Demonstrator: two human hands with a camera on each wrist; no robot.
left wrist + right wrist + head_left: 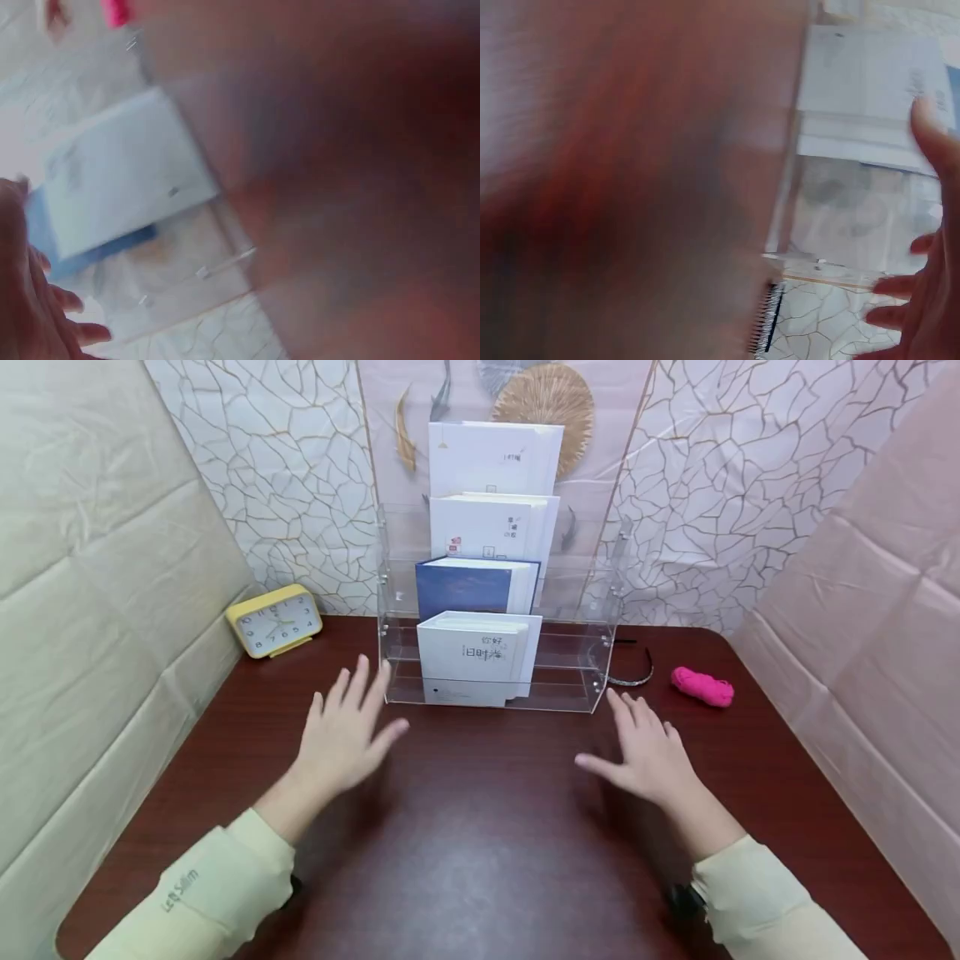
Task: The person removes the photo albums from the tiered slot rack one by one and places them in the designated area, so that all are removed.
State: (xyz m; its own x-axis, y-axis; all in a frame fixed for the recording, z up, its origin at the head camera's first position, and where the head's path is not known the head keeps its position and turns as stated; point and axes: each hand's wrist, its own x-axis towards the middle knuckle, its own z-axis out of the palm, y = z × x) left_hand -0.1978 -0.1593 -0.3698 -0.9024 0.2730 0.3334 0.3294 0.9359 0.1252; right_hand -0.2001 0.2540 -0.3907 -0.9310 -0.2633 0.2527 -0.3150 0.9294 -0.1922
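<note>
A clear acrylic tiered rack (566, 693) stands at the back of the table, books stepping up its tiers. Lowest is a white book (465, 652); behind it come a blue-covered book (463, 589) and two more white books, the upper one (480, 452) topmost. My left hand (341, 735), fingers spread, is over the table just in front of the rack's left end. Near the right front corner, my right hand (648, 752) has its fingers extended and thumb pointing inward. Both hands hold nothing. The wrist views are blurred but show the white book (135, 172) beyond the fingers.
A yellow alarm clock (276, 620) stands at the back left. Right of the rack lie a dark toothed headband (637, 680) and a pink yarn bundle (702, 687). Patterned backdrop (697, 485) and pale padded side walls (97, 568) enclose the table.
</note>
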